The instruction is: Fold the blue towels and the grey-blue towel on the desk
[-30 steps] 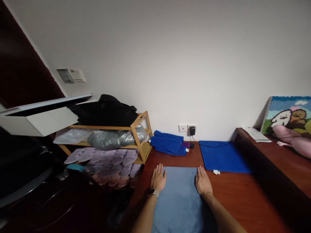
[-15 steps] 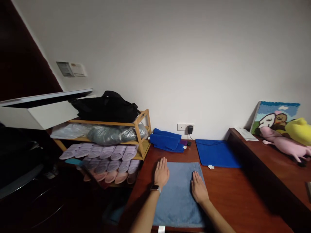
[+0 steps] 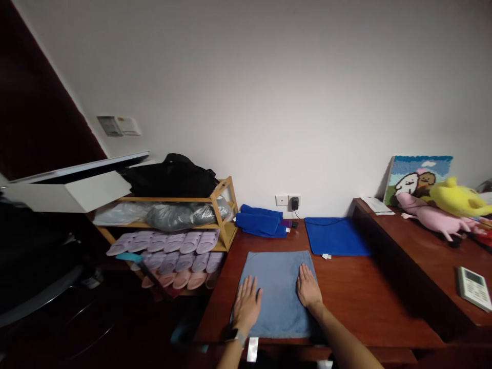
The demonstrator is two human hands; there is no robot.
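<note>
A grey-blue towel (image 3: 279, 294) lies spread out on the reddish-brown wooden table (image 3: 357, 302), its white label (image 3: 252, 349) hanging past the front edge. My left hand (image 3: 247, 306) rests flat on the towel's left side, fingers stretched out, with a watch on that wrist. Along the towel's right side, my right hand (image 3: 308, 288) lies flat with its fingers together and extended. Neither hand grips anything. Behind the towel sit folded dark-blue towels (image 3: 261, 221). Another blue towel (image 3: 338, 237) is laid flat at the back right.
Left of the table stands a wooden rack (image 3: 226, 225) with slippers (image 3: 172, 242) and a black bag (image 3: 175, 177). A raised ledge on the right bears a pink plush toy (image 3: 432, 214), a yellow plush toy (image 3: 457, 197) and a calculator-like device (image 3: 474, 288). A black plug (image 3: 294, 203) sits in the wall socket.
My left hand has slid from the towel's upper left down its left side toward me. My right hand stays on the right side. The view has shifted slightly to the right.
</note>
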